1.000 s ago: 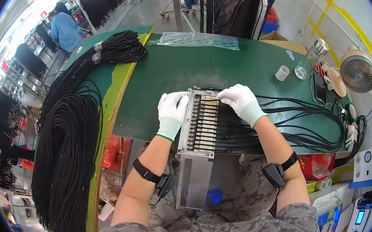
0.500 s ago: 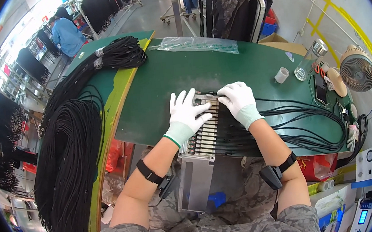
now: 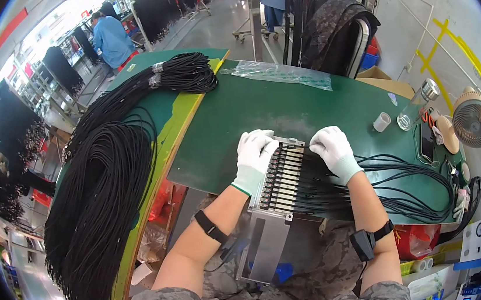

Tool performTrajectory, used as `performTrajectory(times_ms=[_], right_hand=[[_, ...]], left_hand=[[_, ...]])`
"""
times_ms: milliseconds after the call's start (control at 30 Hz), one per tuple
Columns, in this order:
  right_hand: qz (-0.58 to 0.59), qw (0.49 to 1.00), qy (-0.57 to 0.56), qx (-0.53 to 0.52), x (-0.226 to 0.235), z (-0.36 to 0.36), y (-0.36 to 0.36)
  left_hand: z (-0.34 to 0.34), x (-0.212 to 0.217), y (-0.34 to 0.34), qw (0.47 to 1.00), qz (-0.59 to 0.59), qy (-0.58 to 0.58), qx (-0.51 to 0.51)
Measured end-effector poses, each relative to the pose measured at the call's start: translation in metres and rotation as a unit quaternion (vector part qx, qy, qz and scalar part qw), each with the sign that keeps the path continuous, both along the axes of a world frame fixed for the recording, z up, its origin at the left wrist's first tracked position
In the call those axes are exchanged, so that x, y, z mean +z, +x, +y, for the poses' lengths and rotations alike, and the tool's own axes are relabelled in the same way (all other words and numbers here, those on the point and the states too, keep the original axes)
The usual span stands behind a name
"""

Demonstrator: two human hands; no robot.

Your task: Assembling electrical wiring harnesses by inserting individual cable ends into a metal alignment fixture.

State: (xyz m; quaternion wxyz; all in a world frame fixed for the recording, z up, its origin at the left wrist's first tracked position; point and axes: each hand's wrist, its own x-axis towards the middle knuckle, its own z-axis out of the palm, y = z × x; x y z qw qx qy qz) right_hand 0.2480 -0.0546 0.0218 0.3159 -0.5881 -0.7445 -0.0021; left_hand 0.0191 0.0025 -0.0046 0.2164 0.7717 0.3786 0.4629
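Observation:
A metal slotted fixture [image 3: 272,213] holds a row of black cable ends side by side, with pale strips along its slots. My left hand [image 3: 255,159], in a white glove, is closed at the fixture's far left corner. Its fingertips are pressed together at the end of a cable, and what they pinch is too small to make out. On the fixture's far right side, my gloved right hand [image 3: 334,149] pinches a black cable by the slots. Black cables [image 3: 391,161] run rightward from the fixture, under my right wrist.
On the left lies a big bundle of black cables [image 3: 103,182]. A clear plastic bag [image 3: 282,75] lies at the back of the green table [image 3: 215,135]. To the right stand a white cup [image 3: 382,122], a glass bottle [image 3: 417,105] and a small fan [image 3: 474,118].
The view has shifted, so the scene sits lower and further right. My left hand has gone from spread across the fixture to closed at its far left corner. My right hand stays closed nearby.

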Motion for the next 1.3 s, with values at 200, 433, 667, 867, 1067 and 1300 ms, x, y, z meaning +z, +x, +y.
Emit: performTrajectory(times_ms=[200,433,667,867,1067,1300], right_hand=[[0.128,0.989,0.024,0.064,0.012,-0.012,-0.046],[0.063,0.995,-0.074,0.038,0.003,-0.012,-0.014],[-0.016,0.999,0.005,0.044,0.006,-0.008,-0.024],[-0.033,0.999,0.014,0.031,-0.005,-0.007,-0.011],[-0.099,0.995,0.000,-0.014,-0.004,-0.009,-0.013],[-0.108,0.994,-0.002,-0.013,-0.004,-0.003,-0.018]], left_hand=[[-0.001,0.004,-0.003,0.990,-0.044,0.072,-0.115],[-0.002,0.008,-0.007,0.994,0.013,0.110,-0.015],[0.005,-0.006,-0.009,0.994,0.023,0.093,0.044],[0.006,-0.009,-0.010,0.996,0.050,-0.025,0.068],[0.006,-0.009,-0.012,0.994,0.077,-0.029,0.065],[0.011,-0.012,-0.011,0.996,0.068,-0.007,0.060]])
